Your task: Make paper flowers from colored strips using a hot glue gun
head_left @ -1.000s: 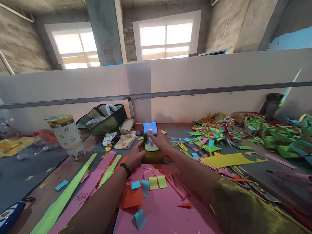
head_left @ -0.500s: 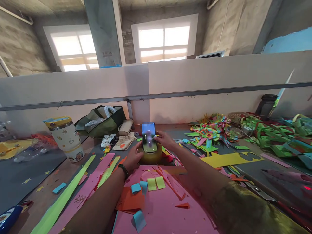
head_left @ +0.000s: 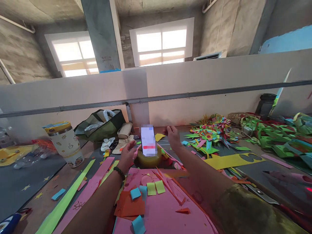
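Right hand [head_left: 173, 136] has backed off the phone [head_left: 147, 141], fingers curled in, nothing visible in them; left hand [head_left: 126, 157] sits slack-fingered beside the yellowish roll [head_left: 149, 162] propping the phone. Imo tap lightly, brace that roll.

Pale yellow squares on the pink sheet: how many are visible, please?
2: left square and right square, side by side on the far half of the pink sheet. Others may be hidden.
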### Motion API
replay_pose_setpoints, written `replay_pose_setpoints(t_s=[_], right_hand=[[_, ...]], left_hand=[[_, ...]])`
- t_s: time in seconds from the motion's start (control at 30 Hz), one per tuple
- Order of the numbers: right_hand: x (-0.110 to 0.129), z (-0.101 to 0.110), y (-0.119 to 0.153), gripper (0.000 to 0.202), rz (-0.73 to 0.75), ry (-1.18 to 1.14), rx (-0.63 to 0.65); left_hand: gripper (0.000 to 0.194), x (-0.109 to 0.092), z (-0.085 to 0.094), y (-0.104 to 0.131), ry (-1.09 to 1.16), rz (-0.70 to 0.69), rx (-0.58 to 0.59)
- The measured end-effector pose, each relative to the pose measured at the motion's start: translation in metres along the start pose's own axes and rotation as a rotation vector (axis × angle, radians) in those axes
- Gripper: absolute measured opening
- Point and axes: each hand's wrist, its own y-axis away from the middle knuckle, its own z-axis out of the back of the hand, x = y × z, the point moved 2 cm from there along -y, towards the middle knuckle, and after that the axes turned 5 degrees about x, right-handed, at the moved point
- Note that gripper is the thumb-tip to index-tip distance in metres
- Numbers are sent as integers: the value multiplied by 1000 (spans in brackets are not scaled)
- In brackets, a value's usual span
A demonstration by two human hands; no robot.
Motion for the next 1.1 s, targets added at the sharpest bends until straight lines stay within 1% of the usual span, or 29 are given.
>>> replay_pose_setpoints(t_s=[0.07, 0.13, 0.23, 0.3, 0.37, 0.47, 0.53, 0.6, 0.63, 0.7, 0.83, 0.9, 0.93, 1.0, 1.07, 1.1], right_hand=[[19, 0, 2, 28, 82, -58, -59], [45, -1, 5, 29, 171, -110, -86], [87, -6, 13, 27, 280, -163, -62], [112, -7, 19, 23, 324, -183, -31], [129, -5, 25, 20, 347, -200, -13], [140, 5, 34, 28, 373, -220, -20], [139, 11, 40, 30, 392, -222, -35], [135, 17, 46, 21, 402, -211, -45], [132, 18, 48, 17, 403, -196, -41], [127, 21, 52, 18, 401, -148, -10], [120, 22, 54, 19, 386, -15, 83], [111, 19, 51, 16, 354, 61, 129], [103, 17, 48, 17, 326, 106, 151], [80, 11, 43, 28, 244, 205, 184], [51, 3, 40, 40, 142, 305, 211], [37, -2, 40, 41, 96, 347, 231]], left_hand=[[36, -4, 6, -3, 13, -6, -80], [31, -9, 11, -5, 26, -22, -143], [25, -20, 14, -3, 43, -60, -210], [23, -28, 13, 0, 53, -80, -237], [21, -35, 11, 4, 63, -96, -250], [20, -46, 6, 9, 87, -120, -252], [22, -53, 4, 10, 105, -136, -249], [25, -62, 4, 10, 119, -155, -241], [27, -67, 5, 10, 125, -165, -234], [32, -79, 6, 12, 130, -183, -210], [36, -104, 4, 22, 96, -192, -100], [35, -112, -1, 27, 58, -185, -27], [34, -113, -3, 28, 38, -179, 6], [35, -106, -7, 26, 3, -151, 49], [40, -89, -8, 20, -24, -102, 63], [44, -78, -8, 17, -36, -72, 66]])
